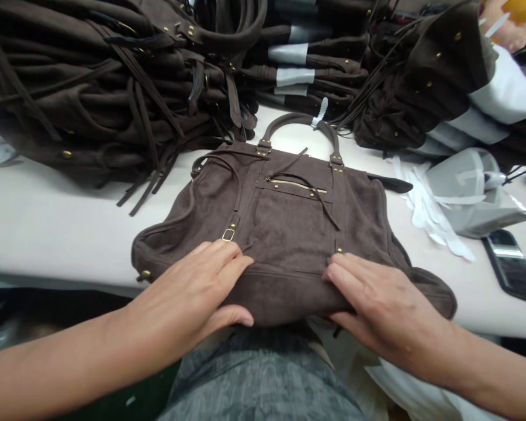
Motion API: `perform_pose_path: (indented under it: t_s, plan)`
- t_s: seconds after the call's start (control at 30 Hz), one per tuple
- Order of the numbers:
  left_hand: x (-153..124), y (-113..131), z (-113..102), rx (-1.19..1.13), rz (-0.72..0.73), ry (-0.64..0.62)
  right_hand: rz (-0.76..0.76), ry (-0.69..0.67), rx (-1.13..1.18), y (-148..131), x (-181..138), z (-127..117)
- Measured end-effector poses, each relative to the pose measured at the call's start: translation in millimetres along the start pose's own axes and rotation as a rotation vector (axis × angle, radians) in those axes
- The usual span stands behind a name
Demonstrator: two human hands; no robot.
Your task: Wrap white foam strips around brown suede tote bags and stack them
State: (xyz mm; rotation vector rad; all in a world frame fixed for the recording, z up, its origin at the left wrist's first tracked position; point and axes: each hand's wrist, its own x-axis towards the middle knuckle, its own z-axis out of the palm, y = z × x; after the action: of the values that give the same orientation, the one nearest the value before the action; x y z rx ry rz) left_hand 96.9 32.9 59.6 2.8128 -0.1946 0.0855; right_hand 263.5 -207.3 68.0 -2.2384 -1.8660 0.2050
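Note:
A dark brown suede handbag (293, 222) lies flat on the white table, its bottom toward me and its looped handle pointing away. Brass studs, a short gold zipper (296, 185) and thin straps show on its face. My left hand (210, 286) grips the bag's near edge, fingers on top below a small square buckle (228, 235) and thumb along the bottom. On the right side of the same edge, my right hand (368, 298) holds on likewise, fingers on top, thumb underneath. A white tag (319, 111) hangs on the handle.
Brown bags (92, 99) are heaped at the back left. Others are stacked behind, several with white wraps (294, 76). At right lie white paper strips (433, 204), a clear plastic container (460, 181) and a black phone (514, 264). Part of another person (515, 29) shows top right.

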Motion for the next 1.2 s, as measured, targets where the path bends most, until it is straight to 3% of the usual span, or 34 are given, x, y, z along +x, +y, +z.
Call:
perform_pose_path:
  t_s: [0.13, 0.27, 0.4, 0.5, 0.63, 0.7, 0.73, 0.8, 0.93, 1.07, 1.13, 1.2]
  plan:
    - [22.7, -12.1, -9.6, -0.055, -0.065, -0.015, 0.217, -0.146, 0.236, 35.3, 27.6, -25.3]
    - [59.7, -28.5, -22.4, 0.023, -0.115, -0.05, 0.294, -0.312, 0.451, 63.3, 57.5, -40.3]
    - [81.1, -38.7, -18.8, 0.287, -0.079, 0.064, 0.282, -0.119, 0.251, 68.2, 67.9, -28.6]
    - [80.6, -50.8, -4.1, 0.448, 0.084, 0.214, 0.105, 0.065, -0.029, 60.7, 60.9, -7.5]
    - [69.7, -74.6, 21.9, 0.484, 0.432, 0.467, -0.125, 0.28, -0.307, 51.3, 44.6, 23.9]
    - [65.9, -83.3, 29.9, 0.444, 0.485, 0.533, -0.118, 0.343, -0.345, 50.4, 39.3, 34.7]
    - [64.5, -85.8, 30.9, 0.42, 0.446, 0.526, -0.093, 0.353, -0.341, 50.9, 37.6, 37.7]
    - [62.0, -87.3, 26.4, 0.368, 0.259, 0.431, -0.022, 0.355, -0.3, 53.1, 34.8, 38.9]
    - [54.0, -86.2, -1.2, 0.186, -0.099, 0.083, 0.136, 0.304, -0.178, 59.5, 20.0, 30.0]
    - [45.3, -90.5, -24.8, -0.055, -0.175, -0.222, 0.195, 0.169, -0.08, 61.1, -3.9, 21.5]
    - [44.3, -90.7, -28.2, -0.102, -0.169, -0.271, 0.195, 0.12, -0.072, 59.5, -9.5, 18.3]
    - [45.6, -86.7, -26.2, -0.068, -0.146, -0.242, 0.21, 0.076, -0.096, 58.4, -7.9, 14.9]
